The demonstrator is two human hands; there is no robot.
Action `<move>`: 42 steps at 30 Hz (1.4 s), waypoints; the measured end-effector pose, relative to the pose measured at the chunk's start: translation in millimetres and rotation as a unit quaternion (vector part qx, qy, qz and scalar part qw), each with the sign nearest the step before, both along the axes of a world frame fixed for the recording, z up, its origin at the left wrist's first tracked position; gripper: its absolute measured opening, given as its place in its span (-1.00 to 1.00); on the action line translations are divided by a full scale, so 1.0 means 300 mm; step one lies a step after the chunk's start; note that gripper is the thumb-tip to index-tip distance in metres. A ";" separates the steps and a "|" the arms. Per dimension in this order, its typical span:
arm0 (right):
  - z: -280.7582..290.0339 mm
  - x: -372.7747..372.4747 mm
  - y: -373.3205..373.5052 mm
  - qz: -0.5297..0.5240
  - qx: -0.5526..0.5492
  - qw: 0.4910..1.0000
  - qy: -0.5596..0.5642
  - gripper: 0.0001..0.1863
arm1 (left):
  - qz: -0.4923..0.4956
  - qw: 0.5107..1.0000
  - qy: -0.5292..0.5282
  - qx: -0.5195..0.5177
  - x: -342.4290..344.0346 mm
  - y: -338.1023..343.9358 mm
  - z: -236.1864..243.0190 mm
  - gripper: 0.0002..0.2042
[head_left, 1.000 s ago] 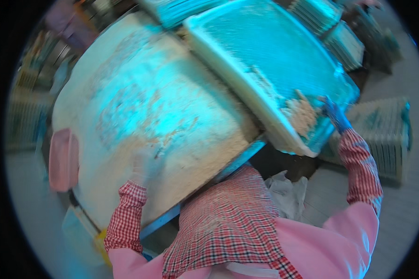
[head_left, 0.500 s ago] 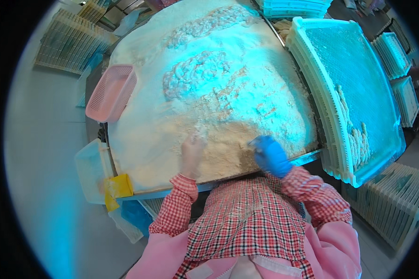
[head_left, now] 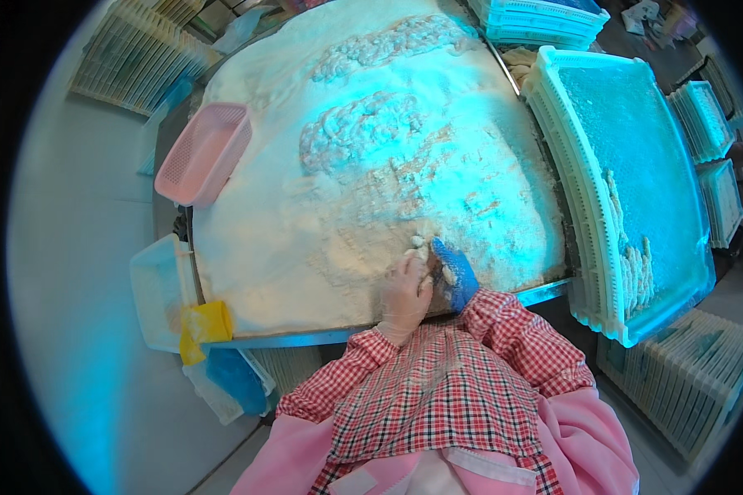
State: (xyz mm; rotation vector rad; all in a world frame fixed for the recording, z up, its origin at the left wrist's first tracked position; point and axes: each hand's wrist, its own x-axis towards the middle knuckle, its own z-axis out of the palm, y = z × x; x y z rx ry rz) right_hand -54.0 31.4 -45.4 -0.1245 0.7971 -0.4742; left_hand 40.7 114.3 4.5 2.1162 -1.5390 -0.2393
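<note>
Near the front edge of the flour-covered table (head_left: 264,285), my two hands have come together. My left hand (head_left: 404,293), in a thin clear glove, is closed around a small pale floured piece (head_left: 421,253) that pokes out past its fingertips. Right beside it my right hand (head_left: 461,276), in a blue glove dusted white, curls around another floured piece (head_left: 448,275). The exact shape of both pieces is partly hidden by my fingers. Farther back on the flour lie a glossy, lumpy pale heap (head_left: 359,128) and a longer similar heap (head_left: 396,43).
To the right, a stack of mesh trays (head_left: 636,157) carries several floured strips (head_left: 636,276) at its near left side. A pink basket (head_left: 205,155) sits on the table's left edge. Below it are a clear bin (head_left: 157,285) and a yellow cloth (head_left: 206,326). More stacked trays (head_left: 685,379) stand lower right.
My left hand has moved right and meets my right hand, which has shifted slightly left. Small floured pieces now show at their fingers. The view has shifted a little.
</note>
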 end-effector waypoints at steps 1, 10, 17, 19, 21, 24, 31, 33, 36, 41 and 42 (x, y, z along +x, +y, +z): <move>0.034 0.012 0.000 -0.026 -0.004 1.000 -0.015 -0.72 | 0.017 0.999 -0.005 -0.047 -0.010 -0.005 0.002 -0.66; -0.008 0.129 0.074 -0.373 -0.180 0.867 -0.276 -0.42 | -0.118 0.992 -0.017 -0.042 -0.078 -0.181 0.054 -0.48; 0.180 -0.293 -0.256 0.021 -0.116 0.993 0.016 -0.55 | -0.275 0.961 -0.020 -0.024 -0.051 -0.134 -0.061 -0.39; 0.438 -0.423 -0.381 0.072 -0.167 0.970 0.163 -0.51 | -0.373 0.899 -0.136 0.183 0.033 -0.052 -0.156 -0.38; 0.642 -0.561 -0.479 0.046 -0.248 0.943 0.217 -0.55 | -0.274 0.930 -0.196 0.149 0.109 -0.065 -0.161 -0.37; 0.666 -0.815 -0.603 0.008 -0.280 0.891 0.357 -0.49 | -0.086 0.978 -0.180 0.059 0.217 -0.136 -0.212 -0.39; 0.361 -1.040 -0.788 -0.036 -0.283 0.912 0.294 -0.32 | -0.006 0.999 0.034 0.028 0.191 -0.402 -0.142 -0.40; 0.388 -1.014 -0.794 -0.009 -0.306 0.886 0.348 -0.30 | -0.106 0.993 0.003 0.042 0.139 -0.385 -0.067 -0.43; 0.428 -1.017 -0.768 0.047 -0.344 0.866 0.360 -0.29 | -0.115 0.988 -0.086 0.048 0.188 -0.312 -0.058 -0.55; 0.412 -1.087 -0.720 0.114 -0.346 0.840 0.402 -0.38 | 0.099 0.956 0.259 0.097 0.301 -0.266 -0.035 -0.70; 0.386 -1.129 -0.712 0.123 -0.362 0.818 0.429 -0.40 | 0.131 0.941 0.297 0.094 0.304 -0.279 -0.002 -0.72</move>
